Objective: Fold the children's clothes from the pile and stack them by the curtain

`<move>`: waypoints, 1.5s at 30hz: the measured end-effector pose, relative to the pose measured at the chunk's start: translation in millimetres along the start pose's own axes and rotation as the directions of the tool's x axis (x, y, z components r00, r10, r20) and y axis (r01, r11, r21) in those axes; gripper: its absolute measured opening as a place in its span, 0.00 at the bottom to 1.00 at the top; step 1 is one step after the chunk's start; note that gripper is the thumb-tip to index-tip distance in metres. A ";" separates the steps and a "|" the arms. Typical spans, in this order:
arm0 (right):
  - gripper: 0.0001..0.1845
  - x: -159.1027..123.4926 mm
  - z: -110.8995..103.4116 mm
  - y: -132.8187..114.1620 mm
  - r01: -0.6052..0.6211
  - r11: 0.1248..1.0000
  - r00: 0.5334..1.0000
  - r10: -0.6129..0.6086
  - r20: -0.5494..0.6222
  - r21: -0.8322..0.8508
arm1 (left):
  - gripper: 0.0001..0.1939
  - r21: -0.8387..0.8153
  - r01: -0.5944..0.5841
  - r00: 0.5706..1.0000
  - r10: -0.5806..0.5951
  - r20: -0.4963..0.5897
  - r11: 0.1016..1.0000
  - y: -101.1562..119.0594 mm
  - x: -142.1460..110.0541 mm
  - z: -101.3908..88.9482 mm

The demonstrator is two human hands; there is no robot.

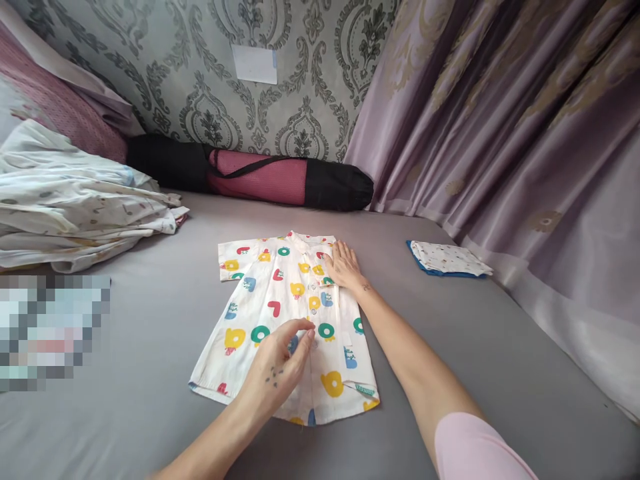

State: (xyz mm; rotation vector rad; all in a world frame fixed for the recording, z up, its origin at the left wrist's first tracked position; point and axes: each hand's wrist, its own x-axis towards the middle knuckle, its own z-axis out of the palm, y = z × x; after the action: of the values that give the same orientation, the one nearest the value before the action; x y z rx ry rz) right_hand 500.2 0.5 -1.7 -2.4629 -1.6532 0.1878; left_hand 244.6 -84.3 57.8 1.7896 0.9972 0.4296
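A small white short-sleeved shirt (285,307) with colourful letter prints lies spread on the grey sheet, collar away from me. Its sleeve on the left sticks out sideways; the one on the right lies folded in over the front. My right hand (343,267) rests flat on that folded sleeve near the shoulder, fingers stretched out. Over the middle of the shirt, my left hand (280,357) has its fingers curled, thumb and forefinger tips nearly meeting at the front button strip. The small bit of cloth between those tips is hard to see.
Folded white and blue cloths (447,259) lie at the right, near the purple curtain (480,120). A black and pink long bag (260,177) runs along the patterned wall. Heaped white clothes (75,193) are at the left, above a blurred-out patch.
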 end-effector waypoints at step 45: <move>0.37 7.6 12.0 -51.4 0.156 0.986 0.974 -0.163 0.157 0.052 | 0.18 0.456 0.352 0.892 -0.146 -0.427 0.817 -45.8 21.2 -88.7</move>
State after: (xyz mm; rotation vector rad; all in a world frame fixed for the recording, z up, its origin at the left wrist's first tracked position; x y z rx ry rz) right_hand 454.2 27.5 -2.7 -2.3262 -1.8832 0.4029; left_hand 177.5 -7.6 52.6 2.0509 1.7416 0.3551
